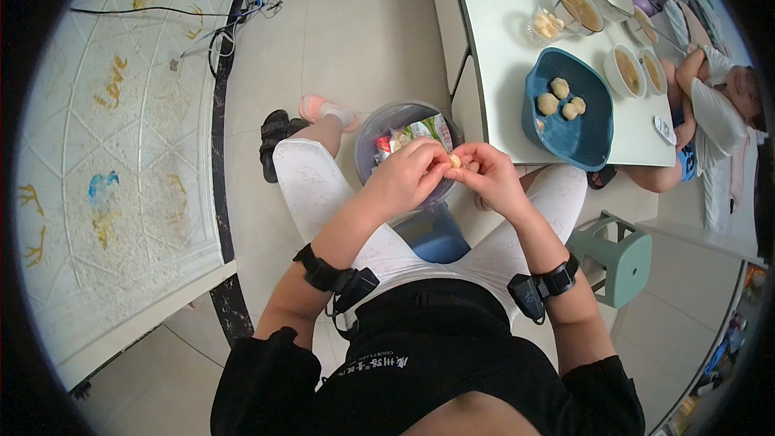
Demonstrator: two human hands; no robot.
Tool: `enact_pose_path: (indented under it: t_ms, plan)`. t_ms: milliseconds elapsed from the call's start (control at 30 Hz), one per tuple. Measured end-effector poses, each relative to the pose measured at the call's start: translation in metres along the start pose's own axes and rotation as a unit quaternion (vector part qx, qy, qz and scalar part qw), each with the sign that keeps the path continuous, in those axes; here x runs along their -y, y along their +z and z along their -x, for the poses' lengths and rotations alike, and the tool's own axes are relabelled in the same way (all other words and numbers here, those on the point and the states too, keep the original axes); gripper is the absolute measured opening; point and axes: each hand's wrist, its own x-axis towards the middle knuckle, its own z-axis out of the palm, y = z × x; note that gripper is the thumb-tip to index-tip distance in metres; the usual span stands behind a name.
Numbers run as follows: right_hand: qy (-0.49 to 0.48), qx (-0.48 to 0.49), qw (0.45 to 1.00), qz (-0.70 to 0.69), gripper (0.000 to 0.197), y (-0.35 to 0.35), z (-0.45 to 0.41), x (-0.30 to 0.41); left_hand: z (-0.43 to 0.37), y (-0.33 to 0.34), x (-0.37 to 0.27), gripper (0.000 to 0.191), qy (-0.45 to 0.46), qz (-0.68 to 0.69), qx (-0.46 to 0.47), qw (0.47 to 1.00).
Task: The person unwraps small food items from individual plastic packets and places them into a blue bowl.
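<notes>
Both my hands meet above a round lined waste bin [367, 140] that stands between my knees. Between the fingertips is a small pale yellow piece of food [455, 161], possibly a peeled garlic clove; my left hand [409, 171] pinches it on one side and my right hand [489, 177] on the other. The fingers of my right hand also curl over something pale, partly hidden. Printed packaging [431, 129] lies in the bin. To the right, a blue plastic basin [584, 127] on the white table holds several pale round bulbs, possibly garlic. Behind it, a clear container [548, 25] holds pale pieces.
Bowls of brownish liquid [627, 71] and a white remote-like device [664, 130] are on the white table [505, 91]. A green plastic stool [626, 260] stands at the right. Another person [714, 88] sits beyond the table. Cables [227, 42] lie at the left.
</notes>
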Motion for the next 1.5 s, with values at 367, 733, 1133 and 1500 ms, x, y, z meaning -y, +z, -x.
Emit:
enact_pose_path:
  t_ms: [367, 733, 1133, 1500]
  plan:
    - [0.117, 0.078, 0.973, -0.183, 0.023, -0.002, 0.004, 0.01, 0.006, -0.005, -0.001, 0.024, 0.071, -0.058, 0.015, 0.996]
    - [0.106, 0.072, 0.977, -0.173, 0.027, 0.002, 0.006, 0.013, 0.003, -0.011, -0.001, 0.01, -0.012, 0.062, -0.019, 0.998]
    - [-0.108, 0.004, 0.982, 0.155, 0.024, 0.005, 0.005, 0.02, -0.004, -0.004, -0.004, 0.013, -0.098, 0.061, -0.039, 0.993]
    - [-0.166, -0.023, 0.951, 0.259, 0.022, 0.007, 0.005, 0.023, -0.003, -0.001, -0.001, 0.012, -0.131, 0.099, -0.029, 0.986]
